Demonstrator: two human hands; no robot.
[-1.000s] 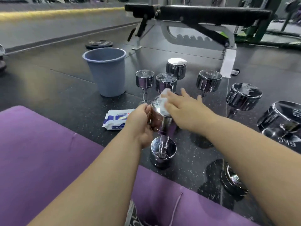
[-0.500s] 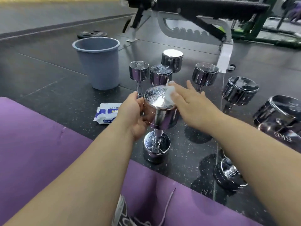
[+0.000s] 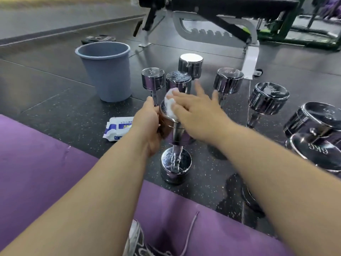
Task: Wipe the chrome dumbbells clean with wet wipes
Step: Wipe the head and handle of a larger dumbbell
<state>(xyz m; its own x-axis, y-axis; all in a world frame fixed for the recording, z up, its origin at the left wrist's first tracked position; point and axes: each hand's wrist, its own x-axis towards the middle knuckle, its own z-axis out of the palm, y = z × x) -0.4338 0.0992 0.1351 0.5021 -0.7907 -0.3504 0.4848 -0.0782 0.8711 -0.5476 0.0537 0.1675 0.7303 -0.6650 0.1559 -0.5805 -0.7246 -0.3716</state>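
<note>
The dumbbell [image 3: 176, 163] you are cleaning stands upright on the floor [image 3: 55, 93], just past the far edge of the purple mat [image 3: 36, 154]. Its long axis runs straight up and down: one head rests on the floor and the other head is directly above it, between your hands.

Your left hand [image 3: 149, 124] meets the upper head from 9 o'clock and grips its round side wall, curled around it. Your right hand [image 3: 199, 115] reaches in from about 4 o'clock and lies over the top face. Its fingers [image 3: 181, 97] are straight and spread, and they press the wet wipe [image 3: 170, 106] flat on that face. The wipe sits toward the 10 o'clock part of the face, near the rim and close to your left hand.

I judge that the top face is the part now in work. The side wall, the handle and the lower head all lie below the wipe, so the next pass should go downward along the axis. The right hand, which has the wipe, is the nearer one for this. The left hand should steady the head, because a dumbbell standing on its end can tip.

The other dumbbells [image 3: 228, 80] stand from 12 to 3 o'clock, and the pack of wipes [image 3: 118, 129] lies at 9 o'clock.
</note>
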